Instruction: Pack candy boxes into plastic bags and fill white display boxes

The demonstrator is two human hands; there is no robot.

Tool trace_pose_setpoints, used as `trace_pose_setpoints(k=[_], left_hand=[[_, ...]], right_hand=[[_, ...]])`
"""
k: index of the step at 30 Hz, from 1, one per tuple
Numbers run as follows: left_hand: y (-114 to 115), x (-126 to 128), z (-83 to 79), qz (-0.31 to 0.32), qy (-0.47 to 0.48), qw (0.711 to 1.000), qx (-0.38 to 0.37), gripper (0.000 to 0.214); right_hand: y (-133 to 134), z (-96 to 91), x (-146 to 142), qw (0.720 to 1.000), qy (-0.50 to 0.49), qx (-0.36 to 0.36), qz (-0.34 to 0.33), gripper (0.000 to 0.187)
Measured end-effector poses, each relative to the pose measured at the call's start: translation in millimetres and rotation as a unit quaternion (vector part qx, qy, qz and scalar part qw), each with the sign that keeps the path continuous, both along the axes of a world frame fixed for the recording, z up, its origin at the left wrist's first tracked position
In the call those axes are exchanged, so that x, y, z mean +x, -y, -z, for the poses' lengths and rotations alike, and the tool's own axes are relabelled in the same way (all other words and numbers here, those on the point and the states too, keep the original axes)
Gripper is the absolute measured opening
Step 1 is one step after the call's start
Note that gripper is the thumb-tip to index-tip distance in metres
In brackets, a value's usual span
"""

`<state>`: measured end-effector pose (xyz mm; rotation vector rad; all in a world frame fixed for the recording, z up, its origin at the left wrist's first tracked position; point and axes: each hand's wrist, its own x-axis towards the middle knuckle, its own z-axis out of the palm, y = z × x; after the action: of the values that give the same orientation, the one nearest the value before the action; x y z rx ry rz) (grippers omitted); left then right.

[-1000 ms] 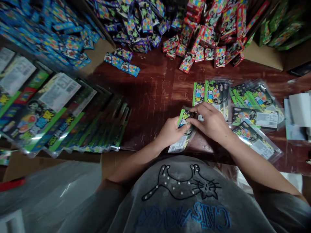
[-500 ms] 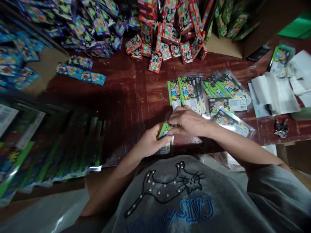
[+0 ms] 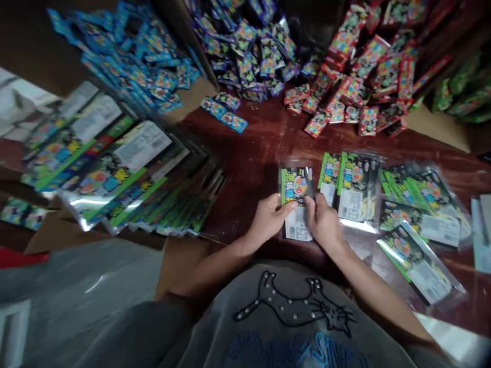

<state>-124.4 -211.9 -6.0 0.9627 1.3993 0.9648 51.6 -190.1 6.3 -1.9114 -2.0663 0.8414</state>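
A flat printed packet (image 3: 298, 185) in a clear plastic sleeve is held upright in front of my body, its green strip on the left and a pale label at the bottom. My left hand (image 3: 269, 221) grips its left side, thumb across the front. On the right side my right hand (image 3: 326, 223) grips it with the thumb along the edge. The fingers behind the packet are hidden. Just right of it lie similar sleeved packets (image 3: 355, 186), overlapping on the dark red table (image 3: 245, 163).
More sleeved packets (image 3: 420, 260) lie at the right, and a fanned row of them (image 3: 123, 174) stands at the left. Along the back are heaps of small blue packs (image 3: 141, 66), purple packs (image 3: 245, 61), red packs (image 3: 353, 92) and green packs (image 3: 456, 94). Several small packs (image 3: 224, 113) lie before the heaps.
The view has swung left, so things sit farther right. Both hands have moved apart to the packet's two sides, and its front now shows more fully.
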Motion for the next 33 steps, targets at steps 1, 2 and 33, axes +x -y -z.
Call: trace_pose_setpoints(k=[1, 2, 33], left_hand=[[3.1, -1.3, 5.7, 0.003, -0.014, 1.000, 0.003, 0.035], [4.9, -4.1, 10.6, 0.002, -0.033, 0.999, 0.021, 0.039], [-154.5, -56.9, 32.1, -0.067, -0.087, 0.957, 0.270, 0.097]], right_hand=[[2.2, 6.5, -6.6, 1.000, 0.031, 0.007, 0.001, 0.043], [3.2, 11.8, -11.4, 0.999, 0.046, 0.014, -0.001, 0.041], [-325.6, 26.0, -169.6, 0.938, 0.025, 0.246, -0.242, 0.052]])
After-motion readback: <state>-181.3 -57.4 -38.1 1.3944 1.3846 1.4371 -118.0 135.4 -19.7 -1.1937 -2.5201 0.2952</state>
